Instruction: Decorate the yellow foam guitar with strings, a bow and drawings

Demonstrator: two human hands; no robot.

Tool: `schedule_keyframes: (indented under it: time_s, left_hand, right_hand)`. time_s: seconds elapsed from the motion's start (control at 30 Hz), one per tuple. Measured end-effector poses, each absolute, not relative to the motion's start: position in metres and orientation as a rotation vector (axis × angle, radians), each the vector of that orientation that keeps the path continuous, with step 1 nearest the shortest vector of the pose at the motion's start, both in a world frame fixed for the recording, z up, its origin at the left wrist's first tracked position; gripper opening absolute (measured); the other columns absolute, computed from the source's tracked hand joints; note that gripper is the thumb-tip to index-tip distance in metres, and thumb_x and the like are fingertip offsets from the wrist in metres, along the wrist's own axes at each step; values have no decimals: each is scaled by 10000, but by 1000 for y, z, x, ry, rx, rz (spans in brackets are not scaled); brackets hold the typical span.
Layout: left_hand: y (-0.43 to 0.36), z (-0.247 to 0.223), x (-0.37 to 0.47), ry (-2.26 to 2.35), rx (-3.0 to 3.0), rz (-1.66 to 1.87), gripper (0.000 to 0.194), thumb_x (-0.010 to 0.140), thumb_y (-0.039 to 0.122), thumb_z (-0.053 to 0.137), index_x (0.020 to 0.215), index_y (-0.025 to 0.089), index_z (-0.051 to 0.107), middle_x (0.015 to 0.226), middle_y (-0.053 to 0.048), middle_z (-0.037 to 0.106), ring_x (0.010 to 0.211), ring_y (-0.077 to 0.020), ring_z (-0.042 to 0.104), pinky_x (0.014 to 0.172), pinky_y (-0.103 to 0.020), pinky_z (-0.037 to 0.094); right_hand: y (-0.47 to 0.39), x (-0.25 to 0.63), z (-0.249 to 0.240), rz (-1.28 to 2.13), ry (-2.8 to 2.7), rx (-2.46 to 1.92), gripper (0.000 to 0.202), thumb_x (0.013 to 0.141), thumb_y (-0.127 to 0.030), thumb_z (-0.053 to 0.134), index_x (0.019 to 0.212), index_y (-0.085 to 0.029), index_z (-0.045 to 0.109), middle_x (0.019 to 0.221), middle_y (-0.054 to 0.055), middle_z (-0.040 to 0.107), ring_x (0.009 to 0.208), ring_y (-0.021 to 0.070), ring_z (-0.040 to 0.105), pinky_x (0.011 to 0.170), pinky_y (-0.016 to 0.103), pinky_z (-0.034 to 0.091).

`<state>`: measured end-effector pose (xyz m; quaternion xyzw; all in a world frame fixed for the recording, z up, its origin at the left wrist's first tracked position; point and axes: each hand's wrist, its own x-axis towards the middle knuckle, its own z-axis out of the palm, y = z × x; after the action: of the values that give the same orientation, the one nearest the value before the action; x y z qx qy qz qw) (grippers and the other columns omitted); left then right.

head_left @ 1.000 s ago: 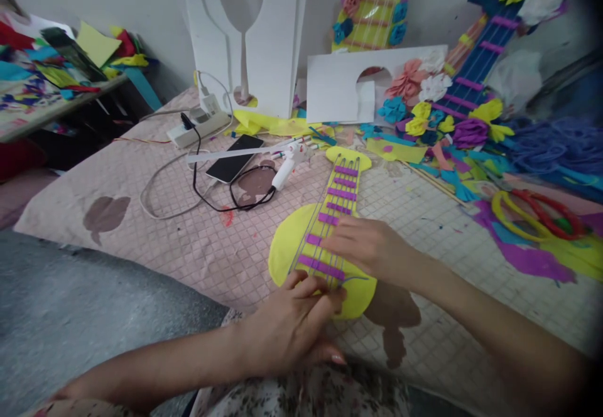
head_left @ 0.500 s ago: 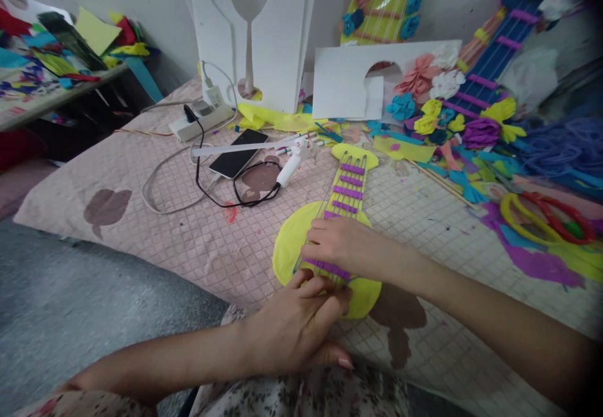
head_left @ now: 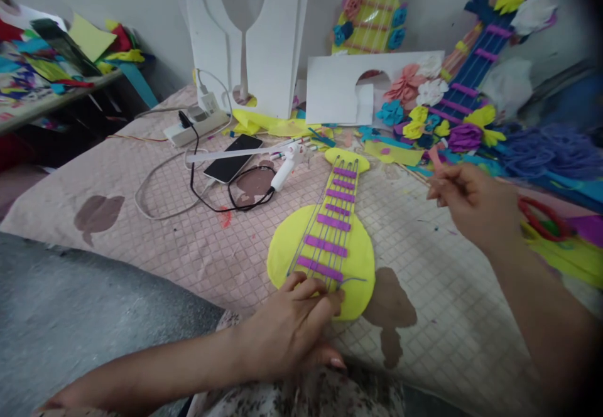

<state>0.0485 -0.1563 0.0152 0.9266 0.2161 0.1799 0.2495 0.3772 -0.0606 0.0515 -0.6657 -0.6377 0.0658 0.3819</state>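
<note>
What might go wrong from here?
The thin grey strings on the yellow lute-shaped piece could slacken or shift if the left hand at their lower ends lifts. The loose string end beside that hand might snag a finger. The looped black cord could catch and drag the white corded tool.

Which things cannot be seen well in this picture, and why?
All in head view:
front guitar: left hand covers part of the near edge
back guitar: top cut off by upper edge
scissors: partly behind right hand
pink strip: fingers overlap it; grip unclear
</note>
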Motion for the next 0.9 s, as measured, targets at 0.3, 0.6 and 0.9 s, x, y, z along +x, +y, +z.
schedule_keyframes:
  time_s: [0.3,0.6,0.9]
  left_hand:
    - [-156,18,47,612,2513,460,578,937,571,328,1331,148,357,1084,-111,605,1017,-237,498,913,-399,384]
    - [-155,19,47,599,2519,450,567,940,555,353,1334,147,339,1082,-115,612,1016,-251,499,916,-414,372]
    - [-156,20,47,616,2532,430,536,949,535,342,1320,149,352,1110,-121,599,1009,-242,502,905,-408,392]
  right_hand:
    - [-52,436,19,359,-1053,-1581,110,834,-201,543,727,-208,518,567,-25,545,429,90,449,463,248,367]
    - [-49,474,59,-70,-720,-1281,219,811,-58,495,711,-244,440,612,-13,572,482,116,522,530,295,411]
    - [-64,431,39,390,-1556,-1921,311,908,-308,456,744,-157,674,530,2,523,513,126,482,537,267,368]
